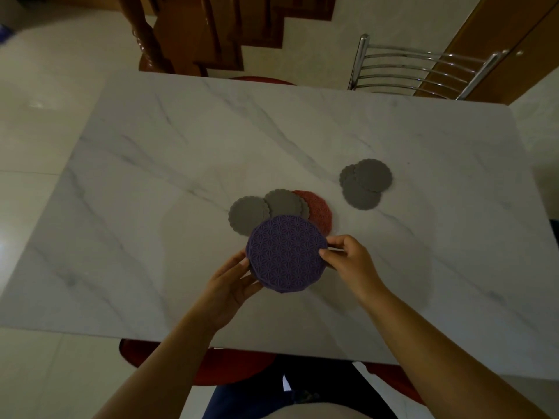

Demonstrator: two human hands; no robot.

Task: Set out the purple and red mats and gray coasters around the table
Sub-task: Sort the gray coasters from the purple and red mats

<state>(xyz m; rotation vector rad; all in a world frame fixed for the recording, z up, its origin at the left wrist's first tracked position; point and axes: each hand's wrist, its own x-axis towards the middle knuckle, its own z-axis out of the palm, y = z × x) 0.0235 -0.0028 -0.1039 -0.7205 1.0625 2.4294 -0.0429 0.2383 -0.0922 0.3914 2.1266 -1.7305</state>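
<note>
Left grip point(233, 285) cups the left underside of the purple mats point(287, 257). Mats, seemingly stacked, held over table point(181, 146), lower centre of frame. Gray coasters point(249, 214) and red mat point(319, 213) lie just above them. Right grip point(348, 258) pinches the right rim, likely best placed to peel off the top mat. Round: no long axis.

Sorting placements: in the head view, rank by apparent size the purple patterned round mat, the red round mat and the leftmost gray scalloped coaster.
1. Purple patterned round mat, held nearer the camera.
2. Red round mat, mostly covered; rank against purple unsure.
3. Leftmost gray scalloped coaster, clearly smallest.
</note>
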